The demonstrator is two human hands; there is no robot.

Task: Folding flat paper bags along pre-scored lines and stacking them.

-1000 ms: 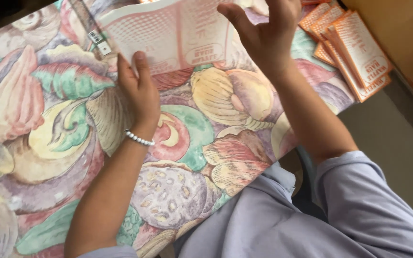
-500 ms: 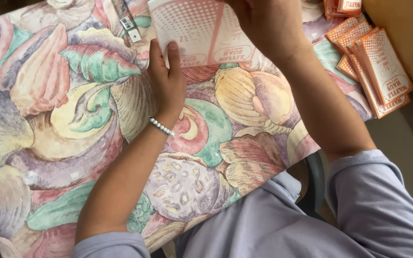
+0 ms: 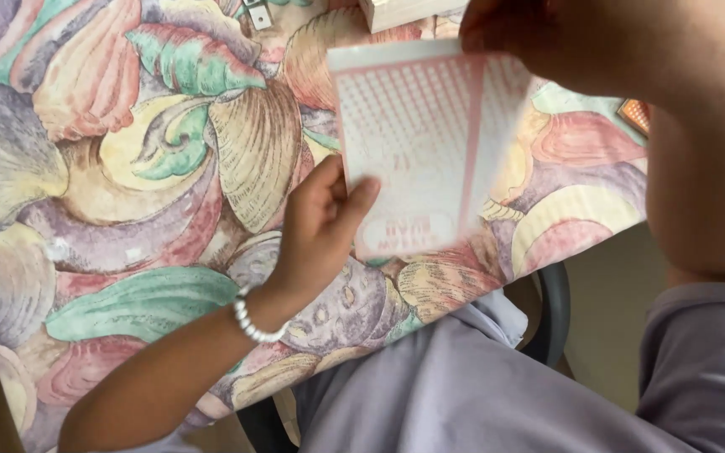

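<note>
A white paper sheet (image 3: 417,143) printed with a pink grid is held up above a table covered in a shell-patterned cloth (image 3: 127,168). My left hand (image 3: 320,226) pinches the sheet's lower left edge between thumb and fingers; a white bead bracelet (image 3: 249,323) circles that wrist. My right hand (image 3: 530,33) grips the sheet's top right corner near the upper frame edge. The sheet is bent along a vertical line right of its middle.
A small metal clip (image 3: 258,13) lies at the top of the cloth. A pale wooden block (image 3: 396,13) sits behind the sheet. One orange packet corner (image 3: 635,113) shows at the right. A dark chair edge (image 3: 551,310) and my grey-clad lap are below.
The sheet has come off the cloth and toward me, now held up in both hands. The view has shifted closer; the stack of orange packets has mostly left the frame.
</note>
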